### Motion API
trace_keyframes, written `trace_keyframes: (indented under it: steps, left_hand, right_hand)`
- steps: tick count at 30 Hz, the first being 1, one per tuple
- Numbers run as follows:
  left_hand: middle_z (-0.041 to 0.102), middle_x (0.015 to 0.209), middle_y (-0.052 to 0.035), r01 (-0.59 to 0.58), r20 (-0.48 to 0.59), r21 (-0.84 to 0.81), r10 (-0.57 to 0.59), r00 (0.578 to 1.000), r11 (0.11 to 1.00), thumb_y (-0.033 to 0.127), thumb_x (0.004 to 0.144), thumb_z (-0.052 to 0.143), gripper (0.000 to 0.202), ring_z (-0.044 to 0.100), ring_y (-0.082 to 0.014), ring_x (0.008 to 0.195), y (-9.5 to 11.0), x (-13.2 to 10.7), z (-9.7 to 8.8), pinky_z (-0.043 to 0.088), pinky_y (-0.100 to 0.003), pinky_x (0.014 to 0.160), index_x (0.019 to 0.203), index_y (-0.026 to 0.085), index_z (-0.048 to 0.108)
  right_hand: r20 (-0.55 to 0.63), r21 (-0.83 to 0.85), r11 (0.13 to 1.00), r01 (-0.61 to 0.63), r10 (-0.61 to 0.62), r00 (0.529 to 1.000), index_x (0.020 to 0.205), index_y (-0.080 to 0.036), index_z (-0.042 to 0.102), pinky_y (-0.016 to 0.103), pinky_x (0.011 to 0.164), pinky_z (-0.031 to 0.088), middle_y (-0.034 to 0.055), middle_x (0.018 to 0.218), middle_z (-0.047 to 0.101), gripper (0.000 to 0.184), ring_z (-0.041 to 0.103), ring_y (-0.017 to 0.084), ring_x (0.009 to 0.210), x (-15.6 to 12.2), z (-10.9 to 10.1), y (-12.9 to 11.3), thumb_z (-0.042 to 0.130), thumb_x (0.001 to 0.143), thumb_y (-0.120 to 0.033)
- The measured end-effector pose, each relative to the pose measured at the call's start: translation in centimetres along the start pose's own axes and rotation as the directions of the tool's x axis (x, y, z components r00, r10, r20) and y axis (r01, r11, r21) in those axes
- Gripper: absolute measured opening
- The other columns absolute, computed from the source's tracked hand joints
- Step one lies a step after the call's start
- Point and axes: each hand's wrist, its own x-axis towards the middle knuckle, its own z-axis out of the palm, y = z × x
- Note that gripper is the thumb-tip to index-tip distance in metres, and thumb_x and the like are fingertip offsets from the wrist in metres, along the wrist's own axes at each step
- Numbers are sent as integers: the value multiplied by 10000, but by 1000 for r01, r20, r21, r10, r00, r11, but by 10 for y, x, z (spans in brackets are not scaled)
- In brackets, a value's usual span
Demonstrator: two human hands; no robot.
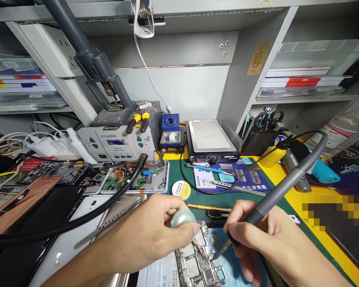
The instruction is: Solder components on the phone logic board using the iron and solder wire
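The right hand is gripping the soldering iron at the circuit board while the left hand is pinching a pearly ball; steadiness seems key.

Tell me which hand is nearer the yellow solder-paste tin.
Left. The left hand sits just below the tin, holding a small pearly cap. The right hand, holding the soldering iron, lies farther off to the tin's lower right.
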Motion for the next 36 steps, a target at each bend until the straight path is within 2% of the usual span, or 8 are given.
trace_keyframes:
  steps: [5,10,15,18,23,28,36]
  left_hand:
    - [430,696,65,18,-45,28,-17,999,999,602,903,581,403,358,-91,631,-4,2,3,278,-252,535,837,206,543]
    - [397,683,70,33,-67,34,-31,997,999,636,896,562,435,327,-92,623,-4,1,8,261,-253,527,800,216,501]
    - [400,668,71,55,-94,40,-51,994,998,655,881,570,447,331,-86,608,-4,-1,12,251,-242,522,804,216,528]
    - [428,693,63,51,-100,39,-47,994,998,645,886,571,442,366,-88,633,-4,0,12,295,-228,557,806,212,530]
    - [430,694,66,44,-117,46,-38,992,998,628,898,568,434,361,-86,645,-1,0,14,282,-225,563,794,209,533]
    - [418,671,73,47,-129,42,-41,991,998,595,904,581,397,353,-81,629,0,-1,16,267,-227,547,810,209,567]
    - [406,688,65,40,-77,-37,-43,996,999,519,919,578,347,356,-90,641,16,-3,13,277,-250,552,827,185,558]
  right_hand:
    - [-79,-130,991,-25,14,997,677,-196,580,188,392,414,-79,491,527,207,545,109,408,-3,7,-4,745,708,-316]
    - [-99,-229,973,-5,-19,995,661,-210,593,205,403,402,-77,478,502,124,552,132,435,-4,9,-1,707,682,-256]
    - [-114,-304,953,0,-37,993,662,-224,589,204,417,359,-71,452,534,105,466,103,412,-6,10,2,688,681,-252]
    - [-129,-330,944,-6,-39,991,672,-217,594,210,427,327,-71,461,520,110,441,100,416,-7,11,2,688,674,-274]
    - [-146,-319,948,10,-60,987,663,-209,605,217,448,326,-74,479,477,120,431,106,451,-7,12,0,689,645,-292]
    - [-132,-235,972,-6,-26,991,674,-206,616,221,411,392,-67,490,505,118,523,132,431,-5,10,-2,697,647,-287]
    - [-127,-111,994,-4,-10,992,611,-194,568,182,369,388,-95,460,484,207,481,75,345,-3,9,-6,732,668,-307]
